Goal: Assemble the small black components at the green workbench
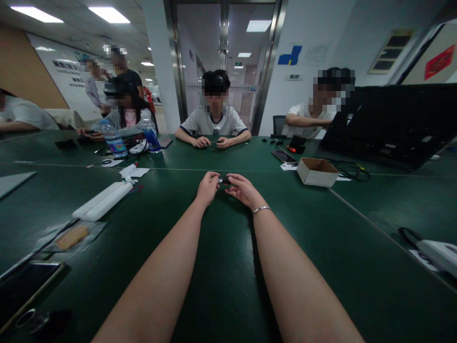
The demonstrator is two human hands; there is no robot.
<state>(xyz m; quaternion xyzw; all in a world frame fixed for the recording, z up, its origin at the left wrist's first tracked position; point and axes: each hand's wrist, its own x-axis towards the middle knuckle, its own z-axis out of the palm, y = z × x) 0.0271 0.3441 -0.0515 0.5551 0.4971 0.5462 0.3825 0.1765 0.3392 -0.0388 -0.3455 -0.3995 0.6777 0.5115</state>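
Here, the small part (224, 180) is black with a silvery end. Left fingers (214, 176) pinch the silvery end; right fingers (234, 178) clamp the black one.

No word, brand or number can be read for certain. Dark lettering on the wall panel (57, 78), the line across the door (200, 52), the bottle (114, 139) label and the characters on the red sign (439, 62) are all too small or blurred.
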